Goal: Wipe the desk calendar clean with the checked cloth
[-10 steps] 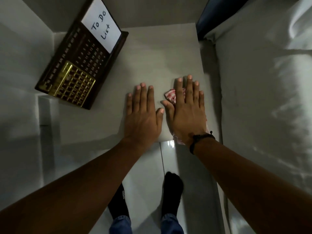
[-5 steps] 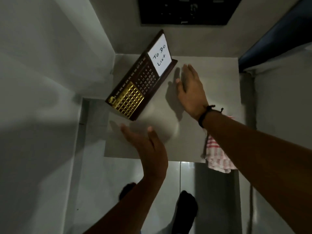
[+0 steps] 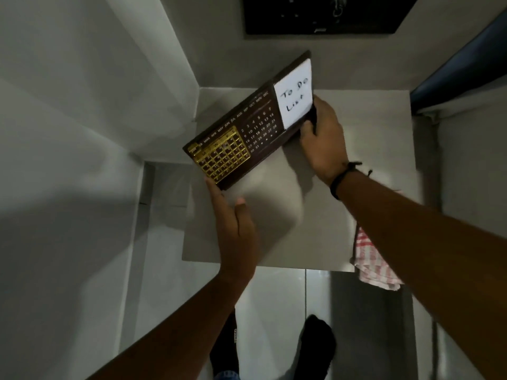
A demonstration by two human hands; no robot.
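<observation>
Your left hand (image 3: 236, 229): grips gold-grid end of desk calendar (image 3: 248, 127). Your right hand (image 3: 323, 138): clasps note end, "To Do List". Calendar: tilted above bench (image 3: 356, 149), long axis diagonal, near-left to far-right. Checked cloth (image 3: 370, 259): untouched, draped over bench's near-right edge.
</observation>
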